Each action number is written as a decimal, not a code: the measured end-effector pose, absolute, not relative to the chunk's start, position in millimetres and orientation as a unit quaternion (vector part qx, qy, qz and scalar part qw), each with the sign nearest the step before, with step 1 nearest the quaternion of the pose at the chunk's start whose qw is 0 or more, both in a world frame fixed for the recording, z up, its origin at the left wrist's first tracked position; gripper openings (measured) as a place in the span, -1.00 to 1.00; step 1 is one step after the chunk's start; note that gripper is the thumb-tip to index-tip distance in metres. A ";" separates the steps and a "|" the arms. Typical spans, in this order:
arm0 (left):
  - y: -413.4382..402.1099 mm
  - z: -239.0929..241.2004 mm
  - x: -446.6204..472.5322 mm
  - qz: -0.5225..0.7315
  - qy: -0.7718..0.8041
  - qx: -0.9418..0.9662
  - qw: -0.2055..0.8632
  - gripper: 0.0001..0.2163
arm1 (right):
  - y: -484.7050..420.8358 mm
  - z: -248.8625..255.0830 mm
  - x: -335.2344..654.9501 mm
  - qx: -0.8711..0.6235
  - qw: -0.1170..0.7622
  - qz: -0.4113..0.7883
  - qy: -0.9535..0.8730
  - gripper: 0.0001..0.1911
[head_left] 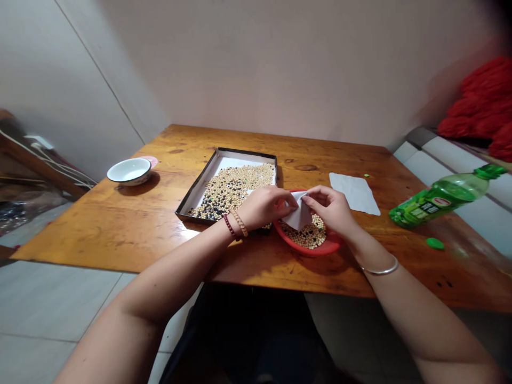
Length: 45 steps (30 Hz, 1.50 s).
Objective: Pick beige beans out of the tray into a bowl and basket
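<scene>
My left hand (264,207) and my right hand (326,209) pinch a folded white paper (296,214) from either side, and its lower corner hangs over a red dish (310,249). The dish holds a heap of pale beans with some dark ones among them (306,233). Just left of my left hand lies a dark-rimmed metal tray (202,186), lined with white paper and spread with a mix of pale and black beans (230,189). My left forearm partly hides the tray's near edge.
All this stands on a wooden table (120,229). A white enamel bowl (128,172) sits at its far left, beside a pink saucer (151,160). To the right lie a flat white paper sheet (355,193), a green plastic bottle (442,197) on its side, and a green cap (434,244).
</scene>
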<state>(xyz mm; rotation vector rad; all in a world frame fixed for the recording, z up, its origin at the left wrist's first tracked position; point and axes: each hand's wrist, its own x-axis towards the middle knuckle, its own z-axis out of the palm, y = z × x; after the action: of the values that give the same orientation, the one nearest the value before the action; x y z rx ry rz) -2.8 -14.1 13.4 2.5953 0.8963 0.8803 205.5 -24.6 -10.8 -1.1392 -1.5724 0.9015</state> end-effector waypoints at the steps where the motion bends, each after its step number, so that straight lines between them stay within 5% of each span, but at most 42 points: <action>1: -14.5 12.9 -2.5 0.303 0.310 0.892 0.131 -0.87 | -24.7 -10.6 205.4 -0.466 0.478 0.369 -0.646 -0.69; 17: -16.1 8.3 -0.1 0.319 0.296 0.894 0.106 -0.84 | -27.3 -9.5 205.4 -0.437 0.472 0.386 -0.662 -0.74; 36: -22.4 7.9 -0.8 0.293 0.302 0.905 -0.062 -0.77 | -35.7 -0.2 204.3 -0.424 0.338 0.395 -0.742 -0.68; 45: -25.3 14.0 2.7 0.313 0.343 0.884 0.054 -0.83 | -28.8 -8.8 205.8 -0.465 0.453 0.334 -0.683 -0.71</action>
<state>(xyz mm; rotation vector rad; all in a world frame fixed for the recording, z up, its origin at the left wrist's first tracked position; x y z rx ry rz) 2.7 -25.3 14.0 2.6843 1.0423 0.9511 205.8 -28.8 -8.8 -1.1492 -1.6877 0.8236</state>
